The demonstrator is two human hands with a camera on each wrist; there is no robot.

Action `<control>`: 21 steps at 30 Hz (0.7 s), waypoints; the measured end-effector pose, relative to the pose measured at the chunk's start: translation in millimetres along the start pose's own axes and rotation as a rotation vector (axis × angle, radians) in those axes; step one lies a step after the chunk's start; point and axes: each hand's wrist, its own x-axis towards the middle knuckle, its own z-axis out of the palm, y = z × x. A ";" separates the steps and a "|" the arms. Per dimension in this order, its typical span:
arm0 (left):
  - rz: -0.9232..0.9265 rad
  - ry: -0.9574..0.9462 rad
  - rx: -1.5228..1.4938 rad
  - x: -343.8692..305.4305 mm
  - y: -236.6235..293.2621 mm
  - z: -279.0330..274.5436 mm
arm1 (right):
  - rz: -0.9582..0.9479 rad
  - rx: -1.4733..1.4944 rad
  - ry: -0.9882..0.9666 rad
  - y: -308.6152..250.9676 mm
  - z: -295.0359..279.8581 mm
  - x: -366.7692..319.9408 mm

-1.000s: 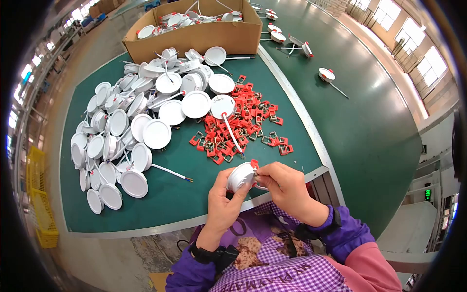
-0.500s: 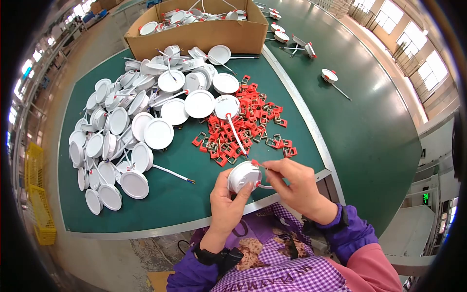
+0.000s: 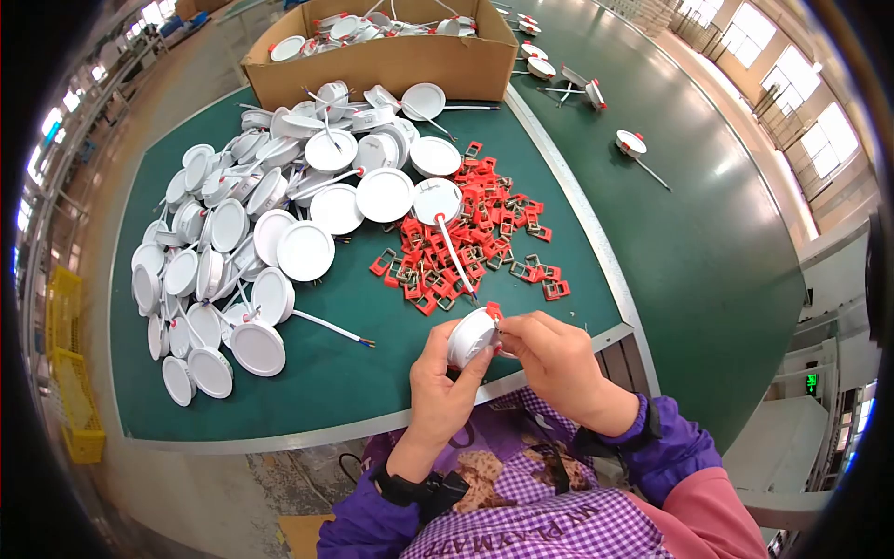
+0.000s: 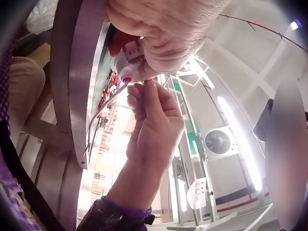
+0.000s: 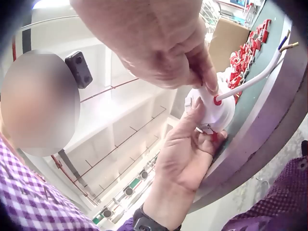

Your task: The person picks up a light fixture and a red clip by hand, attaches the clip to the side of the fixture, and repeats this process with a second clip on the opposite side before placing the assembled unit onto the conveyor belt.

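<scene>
The left hand (image 3: 442, 382) wraps the lamp (image 3: 470, 337) from below, fingers curled round its rim. It holds the lamp on edge just above the near rim of the table (image 3: 326, 382), at 6 o'clock from the loose clips (image 3: 466, 238). The right hand (image 3: 554, 359) comes in from 3 o'clock. Its fingertips are bunched and pinch at the lamp's back, close to where the wire (image 5: 250, 79) leaves it. Whether they also hold a small part there is hidden. A red clip (image 3: 493, 309) sits on the rim at 12 o'clock.

The likely slip is a spring clip snapping loose. If the fingertips let go before it seats, it could flick off the table or nip a finger. The lamp hangs right at the table's edge, so a weak left grip would probably send it to the floor rather than the mat. A tug on the wire could also strain its exit.

Half a second ago the right hand stood a little off to 3 o'clock, with a gap to the lamp and the wire showing beneath. Now it has closed in tight against the housing. The lamp has tipped more onto its edge and risen slightly. The heap of lamps (image 3: 251, 224) at 10 o'clock and the box (image 3: 372, 61) at 12 lie unchanged.
</scene>
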 end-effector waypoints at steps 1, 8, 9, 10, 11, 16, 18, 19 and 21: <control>-0.002 -0.004 -0.001 0.2 -1.1 -0.5 | 0.004 -0.002 0.002 -0.5 -0.7 0.7; 0.032 -0.083 -0.068 -1.6 -5.7 -10.6 | 0.195 0.193 -0.110 -3.5 -16.4 8.1; 0.019 -0.095 -0.101 -2.5 -6.5 -11.1 | 0.340 0.254 -0.133 -10.3 -19.7 10.7; -0.007 -0.110 -0.136 -2.1 -4.7 -11.4 | 0.430 0.287 -0.233 -11.8 -24.4 13.6; -0.003 -0.110 -0.134 -1.5 -3.4 -12.3 | 0.426 0.287 -0.231 -10.4 -24.3 14.4; -0.033 -0.150 -0.165 -1.1 -7.3 -18.8 | 0.386 0.303 -0.311 -13.4 -21.9 16.9; -0.080 -0.151 -0.191 -1.2 -2.8 -18.3 | 0.424 0.289 -0.313 -13.6 -19.2 18.0; -0.087 -0.167 -0.199 -2.5 -4.0 -18.5 | 0.439 0.281 -0.304 -14.2 -18.8 17.8; -0.097 -0.141 -0.190 -1.8 -7.5 -18.8 | 0.490 0.347 -0.359 -13.4 -20.7 23.1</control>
